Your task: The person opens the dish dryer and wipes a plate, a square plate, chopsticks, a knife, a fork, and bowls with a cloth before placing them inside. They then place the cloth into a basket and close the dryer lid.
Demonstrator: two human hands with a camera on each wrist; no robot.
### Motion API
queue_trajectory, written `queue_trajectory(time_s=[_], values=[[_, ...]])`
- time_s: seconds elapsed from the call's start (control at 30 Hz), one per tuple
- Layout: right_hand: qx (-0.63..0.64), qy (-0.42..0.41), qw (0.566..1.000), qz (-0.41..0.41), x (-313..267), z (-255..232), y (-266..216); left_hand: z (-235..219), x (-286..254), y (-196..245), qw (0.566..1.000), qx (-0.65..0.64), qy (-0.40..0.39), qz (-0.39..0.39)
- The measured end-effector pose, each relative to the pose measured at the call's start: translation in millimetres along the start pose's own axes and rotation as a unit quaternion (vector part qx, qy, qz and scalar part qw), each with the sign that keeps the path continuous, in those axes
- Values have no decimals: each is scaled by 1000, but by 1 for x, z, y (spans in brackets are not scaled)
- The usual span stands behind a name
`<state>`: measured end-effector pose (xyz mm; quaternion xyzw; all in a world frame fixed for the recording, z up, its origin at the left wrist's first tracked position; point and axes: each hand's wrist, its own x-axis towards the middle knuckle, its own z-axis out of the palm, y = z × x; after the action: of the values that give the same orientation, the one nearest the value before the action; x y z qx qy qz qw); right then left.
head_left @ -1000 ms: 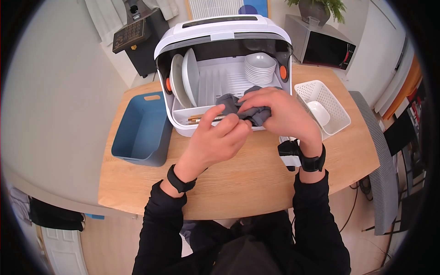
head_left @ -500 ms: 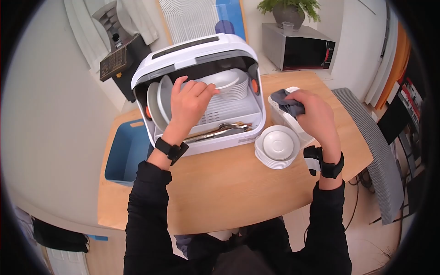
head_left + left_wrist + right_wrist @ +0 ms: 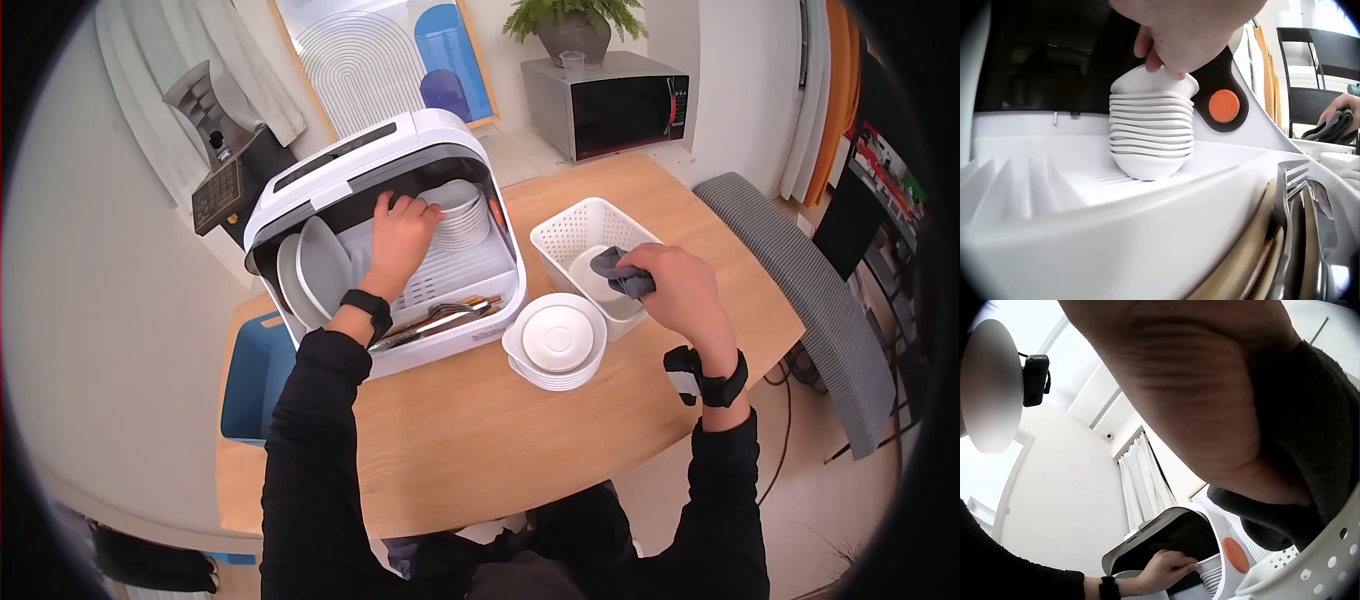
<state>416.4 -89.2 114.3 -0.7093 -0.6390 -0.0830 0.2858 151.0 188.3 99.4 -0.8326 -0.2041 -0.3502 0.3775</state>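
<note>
My left hand (image 3: 402, 238) reaches into a white dish dryer (image 3: 420, 128) with its lid up. Its fingertips pinch the rim of a small white bowl (image 3: 1146, 82), which sits slightly tilted on top of a bowl stack (image 3: 1150, 134). Over at the right, my right hand (image 3: 688, 295) grips a bunched dark grey cloth (image 3: 622, 272) above a white perforated basket (image 3: 570, 222). Inside that basket lies a white dish (image 3: 590, 268), partly covered by the cloth. Forks and wooden-handled cutlery (image 3: 450, 320) lie in the dryer's front compartment, below my left hand.
White plates (image 3: 325, 265) stand upright in the dryer's left side. Another stack of white bowls (image 3: 557, 340) stands on the wooden table (image 3: 480, 440) before the basket. A blue bin (image 3: 250, 380) is at the left edge. A microwave (image 3: 610, 105) sits behind the table.
Both hands were together at the cloth; they have since parted. My left hand carried a bowl onto the dryer's stack, while my right moved the cloth over the basket. The head view swung right.
</note>
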Motion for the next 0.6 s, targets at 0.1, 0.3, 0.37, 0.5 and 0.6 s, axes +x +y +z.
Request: queue_trajectory(time_s=[0.1, 0.3, 0.37, 0.5, 0.6], values=[[9, 3, 1000, 1, -4, 0, 3, 4, 0, 6, 998, 13, -67, -8], [58, -1, 997, 50, -5, -5, 8, -12, 11, 16, 984, -6, -168, -56], [72, 2, 994, 78, -3, -6, 14, -29, 18, 29, 980, -23, -185, -68], [82, 18, 992, 96, 1, -10, 24, -55, 34, 57, 972, -65, -222, 40], [65, 32, 992, 105, 6, -15, 30, -57, 57, 91, 954, -103, -273, 67]])
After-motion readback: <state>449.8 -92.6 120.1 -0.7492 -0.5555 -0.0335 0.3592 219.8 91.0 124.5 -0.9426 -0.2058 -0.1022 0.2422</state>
